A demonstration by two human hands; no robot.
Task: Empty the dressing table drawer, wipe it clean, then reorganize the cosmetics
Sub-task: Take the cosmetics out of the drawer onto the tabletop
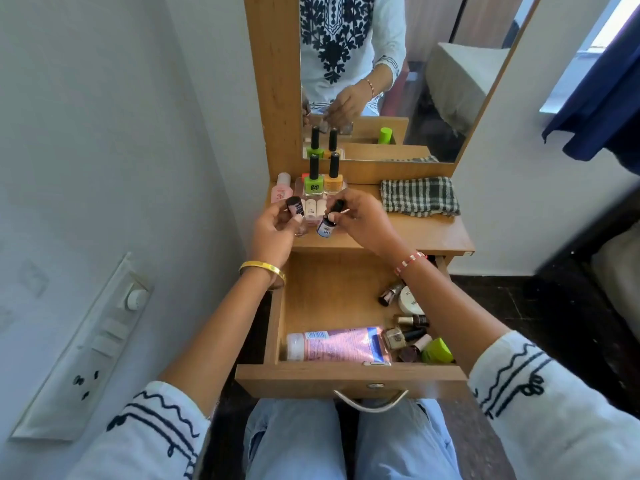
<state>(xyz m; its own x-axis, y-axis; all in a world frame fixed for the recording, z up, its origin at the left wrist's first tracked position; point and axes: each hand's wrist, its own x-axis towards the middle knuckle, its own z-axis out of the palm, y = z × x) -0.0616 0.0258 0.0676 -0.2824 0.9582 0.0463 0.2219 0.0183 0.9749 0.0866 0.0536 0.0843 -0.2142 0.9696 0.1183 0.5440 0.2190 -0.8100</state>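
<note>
The wooden drawer (325, 292) stands pulled open over my knees. Inside it lie a pink tube (337, 344) along the front and several small bottles and a white jar (410, 301) at the right side. My left hand (273, 233) holds a small black-capped bottle (295, 206) above the tabletop (415, 233). My right hand (363, 216) pinches the dark cap of a small blue nail polish bottle (326, 227) that touches the tabletop. Behind them stand a green bottle (313, 183) and an orange bottle (333, 180) in a clear tray.
A checked cloth (419, 200) lies folded on the right of the tabletop. A pink bottle (281, 190) stands at the left back corner. The mirror (415, 81) rises behind. A switch panel (86, 348) is on the left wall.
</note>
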